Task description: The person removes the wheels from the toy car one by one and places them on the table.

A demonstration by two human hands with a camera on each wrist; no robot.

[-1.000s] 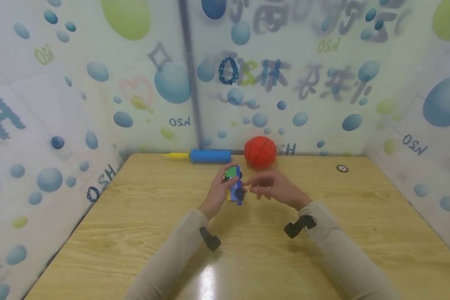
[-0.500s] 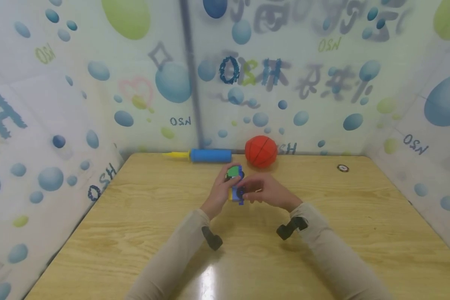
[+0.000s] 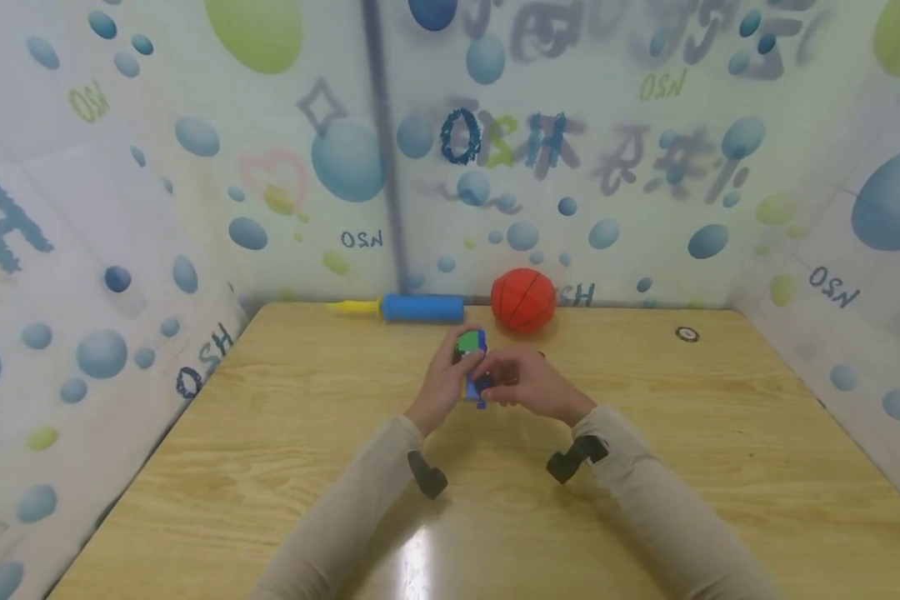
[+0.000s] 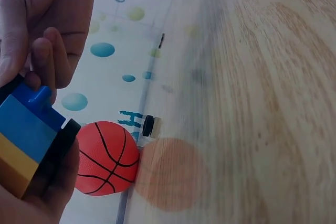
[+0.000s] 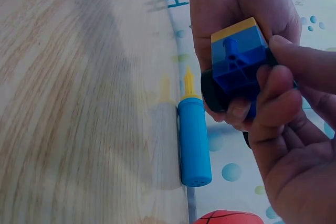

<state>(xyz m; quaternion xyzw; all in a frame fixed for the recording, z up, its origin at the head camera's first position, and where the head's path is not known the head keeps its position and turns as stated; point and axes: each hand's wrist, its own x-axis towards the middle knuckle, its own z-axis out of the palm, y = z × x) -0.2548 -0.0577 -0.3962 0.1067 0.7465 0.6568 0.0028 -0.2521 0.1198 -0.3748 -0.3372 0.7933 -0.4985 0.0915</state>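
Over the middle of the table both hands hold a small toy block car point(image 3: 471, 365), built of blue, yellow and green bricks with black wheels. My left hand point(image 3: 444, 382) grips it from the left side. My right hand point(image 3: 521, 383) has its fingers curled onto the car's right side, at a black wheel. In the right wrist view the blue underside of the block car point(image 5: 239, 61) faces the camera, with fingertips point(image 5: 276, 85) pressed on it. In the left wrist view the block car point(image 4: 29, 132) shows blue over yellow beside a black wheel.
An orange toy basketball point(image 3: 522, 300) and a blue hand pump point(image 3: 412, 308) with a yellow nozzle lie at the table's far edge by the wall. A small black disc point(image 3: 687, 334) lies far right. Bubble-patterned walls point(image 3: 120, 208) enclose the wooden table point(image 3: 270, 467) on three sides.
My right hand has moved left from beside the car and closed onto its right side. The left hand has kept its hold, and the car has risen slightly.
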